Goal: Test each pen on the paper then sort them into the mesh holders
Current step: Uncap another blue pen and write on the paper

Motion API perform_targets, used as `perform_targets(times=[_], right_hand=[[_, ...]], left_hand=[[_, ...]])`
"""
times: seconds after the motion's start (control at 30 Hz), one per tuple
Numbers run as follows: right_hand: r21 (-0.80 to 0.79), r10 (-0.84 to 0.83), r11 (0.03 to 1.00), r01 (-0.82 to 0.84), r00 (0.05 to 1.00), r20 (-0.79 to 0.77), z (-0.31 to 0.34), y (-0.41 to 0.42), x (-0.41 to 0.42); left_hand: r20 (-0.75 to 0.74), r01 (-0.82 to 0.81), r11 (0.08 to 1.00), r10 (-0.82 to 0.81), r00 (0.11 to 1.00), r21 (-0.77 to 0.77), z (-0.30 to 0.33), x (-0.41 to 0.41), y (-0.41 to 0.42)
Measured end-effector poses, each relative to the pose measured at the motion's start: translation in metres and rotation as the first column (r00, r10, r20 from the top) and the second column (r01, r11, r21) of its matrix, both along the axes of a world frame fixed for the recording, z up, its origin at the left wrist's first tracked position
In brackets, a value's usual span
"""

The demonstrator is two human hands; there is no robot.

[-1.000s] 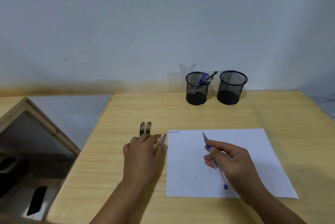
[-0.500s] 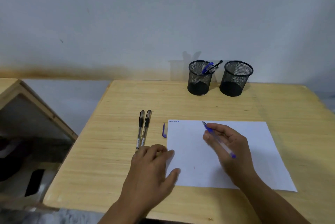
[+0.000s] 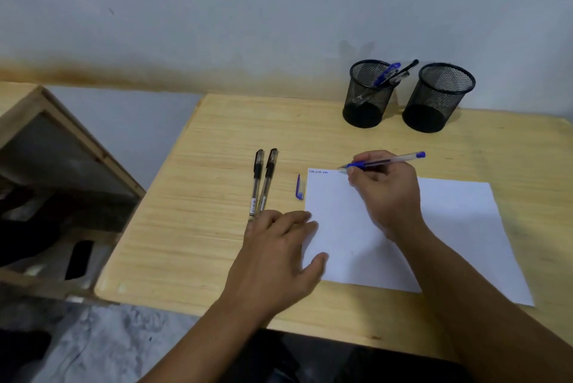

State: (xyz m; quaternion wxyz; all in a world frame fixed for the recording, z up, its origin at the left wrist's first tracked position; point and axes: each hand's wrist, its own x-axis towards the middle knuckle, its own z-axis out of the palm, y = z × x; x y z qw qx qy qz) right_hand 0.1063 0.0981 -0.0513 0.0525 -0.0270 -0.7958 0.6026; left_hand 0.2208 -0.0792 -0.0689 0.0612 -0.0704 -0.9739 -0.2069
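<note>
My right hand (image 3: 384, 193) grips an uncapped blue pen (image 3: 390, 161), its tip touching the top left corner of the white paper (image 3: 459, 227), just right of a short blue scribble (image 3: 318, 171). My left hand (image 3: 279, 255) lies flat with fingers spread on the paper's left edge. The pen's blue cap (image 3: 299, 187) lies just left of the sheet. Two capped black pens (image 3: 262, 182) lie side by side further left. At the back stand two black mesh holders: the left holder (image 3: 367, 97) has a blue and a black pen in it, the right holder (image 3: 438, 100) looks empty.
The light wooden table (image 3: 210, 227) ends at a grey wall behind the holders. Left of the table stands a wooden-framed shelf (image 3: 62, 140) with dark items, and grey floor shows below.
My right hand turned the pen and brought its tip down at the paper's top left corner. My left hand drew back from the cap and now presses the paper's left edge.
</note>
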Motion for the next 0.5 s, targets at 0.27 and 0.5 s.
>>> perform_targets(times=[0.27, 0.5], right_hand=[[0.135, -0.043, 0.989, 0.053, 0.996, -0.073, -0.013, -0.007, -0.008], [0.305, 0.034, 0.952, -0.015, 0.998, -0.057, -0.008, -0.004, 0.000]], left_hand=[[-0.002, 0.004, 1.000, -0.004, 1.000, 0.022, -0.002, -0.003, -0.001], [0.015, 0.008, 0.999, -0.008, 1.000, 0.045, -0.004, -0.004, -0.002]])
